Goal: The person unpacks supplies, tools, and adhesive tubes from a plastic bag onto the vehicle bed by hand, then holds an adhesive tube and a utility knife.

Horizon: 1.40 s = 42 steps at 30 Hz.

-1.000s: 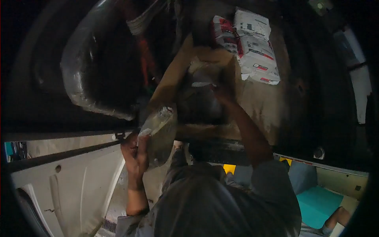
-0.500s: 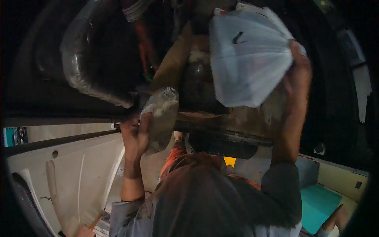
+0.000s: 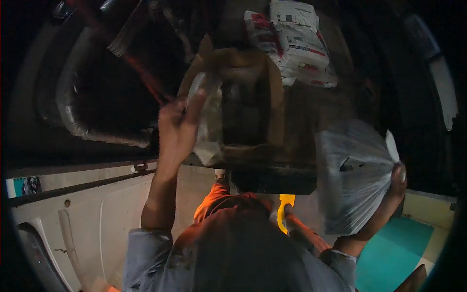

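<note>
My right hand [image 3: 399, 177] is closed on the gathered end of a translucent plastic bag [image 3: 357, 177], which hangs to the left of the fingers at the right side. My left hand [image 3: 182, 119] pinches a clear plastic bag [image 3: 210, 124] at the left side of an open cardboard box [image 3: 276, 97]. The box's interior is dark, and its contents are hard to make out. White and red printed packages [image 3: 301, 46] lie stacked behind the box, toward the right.
A plastic-wrapped curved part [image 3: 70, 114] and a red strap [image 3: 143, 73] are at the upper left. A white panel [image 3: 107, 214] stands at lower left. A teal surface [image 3: 396, 253] is at lower right, near another person's limb [image 3: 413, 280].
My right hand came out of the box with the translucent bag, then moved right and down with it. My left hand and its clear bag shifted up toward the box.
</note>
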Motion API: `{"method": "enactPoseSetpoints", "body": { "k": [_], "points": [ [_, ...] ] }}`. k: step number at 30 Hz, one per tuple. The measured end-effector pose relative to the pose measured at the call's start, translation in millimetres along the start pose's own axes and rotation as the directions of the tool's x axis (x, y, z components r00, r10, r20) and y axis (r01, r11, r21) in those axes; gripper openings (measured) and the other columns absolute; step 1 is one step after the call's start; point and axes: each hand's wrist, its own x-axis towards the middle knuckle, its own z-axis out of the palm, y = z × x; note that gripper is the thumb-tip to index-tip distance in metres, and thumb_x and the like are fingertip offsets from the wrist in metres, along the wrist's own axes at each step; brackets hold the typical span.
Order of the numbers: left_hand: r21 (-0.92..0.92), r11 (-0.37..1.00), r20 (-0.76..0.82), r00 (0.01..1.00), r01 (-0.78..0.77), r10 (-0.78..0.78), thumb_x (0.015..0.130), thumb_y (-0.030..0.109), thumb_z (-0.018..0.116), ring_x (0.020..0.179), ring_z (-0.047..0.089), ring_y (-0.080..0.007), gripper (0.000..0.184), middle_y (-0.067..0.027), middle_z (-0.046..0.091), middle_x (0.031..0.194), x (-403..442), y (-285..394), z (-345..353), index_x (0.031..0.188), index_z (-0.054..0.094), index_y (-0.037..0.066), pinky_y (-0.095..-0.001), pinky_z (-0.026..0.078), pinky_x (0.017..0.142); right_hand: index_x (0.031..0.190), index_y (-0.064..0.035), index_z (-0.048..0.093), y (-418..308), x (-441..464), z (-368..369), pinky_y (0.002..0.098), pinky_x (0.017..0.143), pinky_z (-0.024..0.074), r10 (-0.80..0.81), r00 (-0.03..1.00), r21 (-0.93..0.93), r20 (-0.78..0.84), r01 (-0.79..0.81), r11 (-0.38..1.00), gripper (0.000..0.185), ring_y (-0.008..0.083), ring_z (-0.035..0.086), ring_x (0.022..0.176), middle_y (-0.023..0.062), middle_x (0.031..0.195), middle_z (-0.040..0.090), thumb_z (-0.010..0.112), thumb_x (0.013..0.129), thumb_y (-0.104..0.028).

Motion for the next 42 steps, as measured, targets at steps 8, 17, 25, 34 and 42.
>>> {"method": "enactPoseSetpoints", "body": {
  "k": [8,17,25,34,42],
  "points": [
    [-0.013,0.963,0.115,0.956,-0.269,0.269,0.086,0.028,0.059,0.057,0.045,-0.0111,0.033,-0.0052,0.052,0.06,63.4,-54.7,100.7,0.066,0.058,0.001,-0.031,0.038,0.055,0.117,0.005,0.053,5.3,-38.8,-42.4,0.0312,0.092,0.035,0.265,0.956,-0.236,-0.128,-0.288,0.928,0.045,0.0208,0.051,0.1,0.0127,0.111,0.056,0.052,0.09,-0.031],
    [0.434,0.78,0.449,0.859,-0.451,0.247,0.091,0.026,0.045,0.102,0.056,-0.0306,0.035,-0.0181,0.058,0.108,95.3,-238.4,169.5,0.118,0.054,0.006,-0.0363,0.047,0.087,0.118,0.0049,0.053,34.1,-48.8,-43.9,0.0332,0.091,0.0366,0.273,0.94,-0.289,-0.203,-0.324,0.901,0.049,0.0215,0.051,0.101,0.0148,0.112,0.057,0.053,0.088,-0.034],
    [0.536,0.648,0.32,0.84,-0.542,0.438,0.088,0.028,0.051,0.107,0.052,-0.0305,0.038,-0.0167,0.055,0.114,110.1,-283.5,148.0,0.117,0.053,0.004,-0.0393,0.042,0.093,0.11,-0.0007,0.058,41.8,-60.0,-12.9,0.0353,0.082,0.0435,0.023,0.938,-0.458,-0.346,-0.19,0.868,0.043,0.0247,0.057,0.09,0.016,0.101,0.061,0.047,0.089,-0.037],
    [-0.209,0.972,0.277,0.96,0.109,-0.048,0.091,0.033,0.052,0.095,0.059,-0.0215,0.036,-0.0079,0.063,0.104,-63.6,-135.6,23.1,0.11,0.06,0.003,-0.0344,0.043,0.089,0.102,0.0004,0.059,103.1,-49.4,-39.7,0.0355,0.077,0.0443,-0.318,0.917,-0.362,0.242,0.389,0.847,0.05,0.0265,0.058,0.086,0.0178,0.095,0.06,0.043,0.085,-0.044],
    [-0.894,-0.083,0.449,0.872,0.441,-0.197,0.086,0.067,0.029,0.128,0.034,-0.0254,0.074,-0.0094,0.044,0.133,-254.6,-159.1,-18.6,0.129,0.045,0.01,-0.0533,0.023,0.102,0.105,0.0053,0.055,27.6,-100.6,90.1,0.0357,0.078,0.0439,-0.155,0.856,0.354,0.493,-0.035,0.935,0.044,0.0261,0.057,0.088,0.0191,0.099,0.058,0.042,0.087,-0.033]
  ]
}}
